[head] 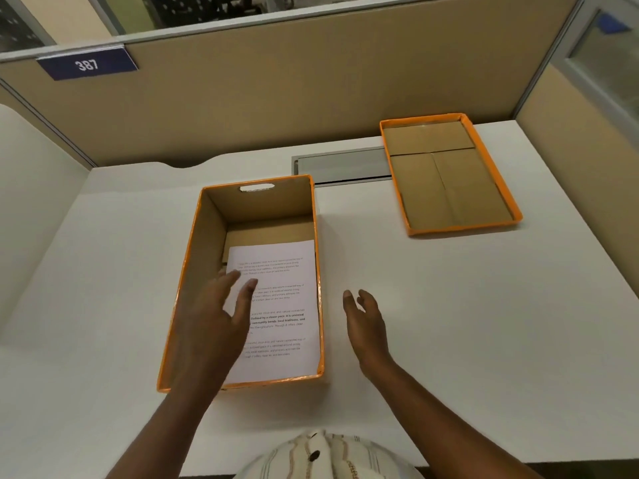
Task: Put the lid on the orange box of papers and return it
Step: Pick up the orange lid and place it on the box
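Observation:
An open orange box (202,216) with brown cardboard inside stands on the white desk, centre left. Printed white papers (283,305) lie flat on its bottom, toward the near right. Its orange lid (515,210) lies upside down at the back right of the desk, brown inside facing up, apart from the box. My left hand (211,319) hovers over the box's near left part, fingers spread, holding nothing. My right hand (366,323) is just outside the box's right wall, open and empty.
A grey cable hatch (340,165) is set into the white desk (449,305) between box and lid. Beige partition walls (276,98) close the back and both sides; a blue tag reads 387 (87,65).

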Tool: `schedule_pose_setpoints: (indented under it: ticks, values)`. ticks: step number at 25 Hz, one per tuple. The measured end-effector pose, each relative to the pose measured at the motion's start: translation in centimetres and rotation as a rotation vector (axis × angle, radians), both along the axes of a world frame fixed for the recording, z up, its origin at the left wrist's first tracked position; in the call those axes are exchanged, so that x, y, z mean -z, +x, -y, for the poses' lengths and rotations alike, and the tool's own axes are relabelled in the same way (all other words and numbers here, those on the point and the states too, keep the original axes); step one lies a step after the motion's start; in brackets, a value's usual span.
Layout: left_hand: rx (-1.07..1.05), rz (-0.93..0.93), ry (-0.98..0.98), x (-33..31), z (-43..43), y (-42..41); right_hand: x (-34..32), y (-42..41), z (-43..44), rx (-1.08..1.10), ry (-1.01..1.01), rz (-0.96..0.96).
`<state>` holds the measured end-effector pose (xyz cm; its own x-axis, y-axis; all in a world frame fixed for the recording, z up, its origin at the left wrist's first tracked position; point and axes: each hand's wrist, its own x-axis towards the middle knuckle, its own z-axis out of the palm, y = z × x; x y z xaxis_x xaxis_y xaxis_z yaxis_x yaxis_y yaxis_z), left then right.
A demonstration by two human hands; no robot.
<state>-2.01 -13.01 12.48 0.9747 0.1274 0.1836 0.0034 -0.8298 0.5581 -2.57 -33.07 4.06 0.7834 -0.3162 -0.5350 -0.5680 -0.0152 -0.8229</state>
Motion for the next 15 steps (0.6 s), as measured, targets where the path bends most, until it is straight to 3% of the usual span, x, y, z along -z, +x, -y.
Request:
schedule_pose_setpoints:
  ticks: [4,9,15]
  values:
    - [0.174,-0.072,-0.146,0.0,8.0,3.5,1.2,2.2,4.5,0.089,-0.086,-0.001]
    - [0.379,-0.352,-0.133,2.9,16.9,9.1,2.7,5.9,11.1,0.212,-0.159,-0.012]
    - [0.355,-0.646,-0.088,7.9,23.0,16.0,3.6,11.9,18.7,0.424,-0.245,0.044]
